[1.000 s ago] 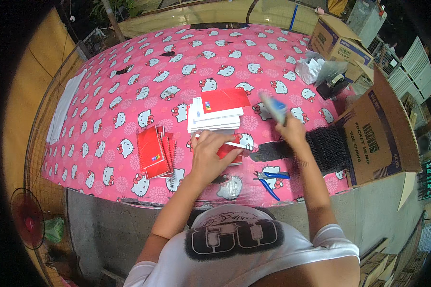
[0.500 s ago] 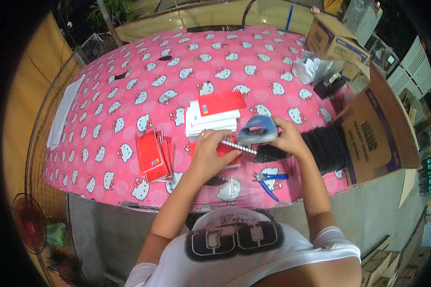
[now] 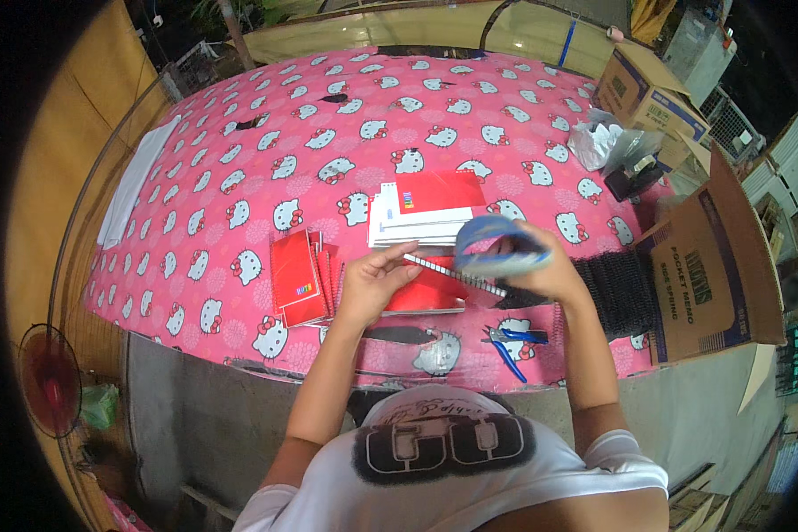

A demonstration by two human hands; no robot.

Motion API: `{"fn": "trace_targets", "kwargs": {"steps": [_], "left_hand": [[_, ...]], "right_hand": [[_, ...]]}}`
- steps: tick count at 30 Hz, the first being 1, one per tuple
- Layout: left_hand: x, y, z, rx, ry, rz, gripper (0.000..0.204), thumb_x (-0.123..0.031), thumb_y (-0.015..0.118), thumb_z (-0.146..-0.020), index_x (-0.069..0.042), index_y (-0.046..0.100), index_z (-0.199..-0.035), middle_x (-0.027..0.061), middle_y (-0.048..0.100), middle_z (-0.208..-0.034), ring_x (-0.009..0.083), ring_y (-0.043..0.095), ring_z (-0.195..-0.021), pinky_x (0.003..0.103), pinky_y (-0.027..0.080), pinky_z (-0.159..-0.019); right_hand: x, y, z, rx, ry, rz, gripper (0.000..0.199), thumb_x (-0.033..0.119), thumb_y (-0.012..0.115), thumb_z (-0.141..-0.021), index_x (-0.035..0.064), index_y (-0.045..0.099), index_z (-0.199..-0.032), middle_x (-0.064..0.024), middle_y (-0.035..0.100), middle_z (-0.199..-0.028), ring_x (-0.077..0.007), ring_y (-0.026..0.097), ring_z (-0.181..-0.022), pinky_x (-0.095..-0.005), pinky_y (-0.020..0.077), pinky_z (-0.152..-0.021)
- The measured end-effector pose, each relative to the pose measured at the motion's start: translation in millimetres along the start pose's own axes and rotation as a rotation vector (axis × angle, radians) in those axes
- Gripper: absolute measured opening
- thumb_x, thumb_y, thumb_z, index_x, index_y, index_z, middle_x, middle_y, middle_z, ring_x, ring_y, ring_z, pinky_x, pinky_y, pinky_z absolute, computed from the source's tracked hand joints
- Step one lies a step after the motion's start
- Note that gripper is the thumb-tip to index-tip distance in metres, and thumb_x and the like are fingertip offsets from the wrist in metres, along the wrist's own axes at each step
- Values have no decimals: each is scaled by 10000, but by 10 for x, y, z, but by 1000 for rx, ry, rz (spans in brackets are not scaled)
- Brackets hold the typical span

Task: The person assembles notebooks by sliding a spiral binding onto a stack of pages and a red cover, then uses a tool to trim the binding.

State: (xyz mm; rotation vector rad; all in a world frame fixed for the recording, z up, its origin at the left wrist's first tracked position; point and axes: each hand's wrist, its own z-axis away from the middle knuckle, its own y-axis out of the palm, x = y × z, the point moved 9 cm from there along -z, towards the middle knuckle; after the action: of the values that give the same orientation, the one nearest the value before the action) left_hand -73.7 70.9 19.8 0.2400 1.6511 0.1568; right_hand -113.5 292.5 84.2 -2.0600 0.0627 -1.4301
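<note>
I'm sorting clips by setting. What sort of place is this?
Probably a small makeshift workshop: red notebooks lie on a pink table near blue pliers, and black coils lie by an open carton.

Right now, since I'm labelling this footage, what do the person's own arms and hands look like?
The left hand and right hand are gloveless, the forearms uncovered; above are short white fabric sleeves of a white shirt bearing large black print.

A big pink table with white cat faces fills the middle. A tall yellow sheet is on the left. A yellow wall runs along the far side. The near floor is gray.
</note>
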Motion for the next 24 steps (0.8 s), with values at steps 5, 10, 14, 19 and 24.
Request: {"fn": "trace_targets", "kwargs": {"steps": [5, 10, 14, 19, 24], "left_hand": [[-71, -21, 44, -57, -148, -157, 325, 80, 670, -799, 6, 647, -1114, 88, 677, -996, 125, 627, -885, 255, 524, -812], [-149, 142, 13, 83, 97, 86, 250, 82, 699, -763, -11, 655, -992, 102, 688, -954, 138, 637, -858, 257, 533, -753], [-620, 273, 79, -14, 243, -120, 182, 80, 691, -785, 0, 649, -943, 108, 686, -1001, 158, 626, -940, 296, 489, -890], [-1468, 456, 549, -171, 880, -795, 258, 32, 719, -750, -8, 663, -999, 127, 691, -1018, 231, 644, -884, 330, 508, -834], [-900, 476, 392, -186, 673, -881, 249, -2, 764, -716, 2, 672, -948, 132, 688, -1009, 255, 647, -903, 330, 518, -788]], "right_hand": [[-206, -332, 98, -330, 29, 176, 385, 44, 648, -623, 25, 614, -1006, -128, 658, -849, -198, 634, -792, -334, 497, -739], [-804, -734, 244, -616, 358, 524, 310, 141, 717, -695, 0, 580, -935, -211, 652, -888, -357, 651, -830, -450, 498, -722], [-1185, -317, 204, -326, 428, 764, 370, 247, 739, -737, -5, 587, -962, -204, 621, -999, -372, 607, -943, -475, 482, -774], [-666, 219, 909, -155, 228, 634, 505, 276, 731, -743, -8, 558, -1123, -215, 505, -1183, -394, 485, -1115, -457, 408, -918], [-471, 621, 1608, -142, 29, 725, 499, 236, 666, -814, -43, 535, -1207, -225, 520, -1094, -373, 501, -1055, -444, 415, -882]]}}
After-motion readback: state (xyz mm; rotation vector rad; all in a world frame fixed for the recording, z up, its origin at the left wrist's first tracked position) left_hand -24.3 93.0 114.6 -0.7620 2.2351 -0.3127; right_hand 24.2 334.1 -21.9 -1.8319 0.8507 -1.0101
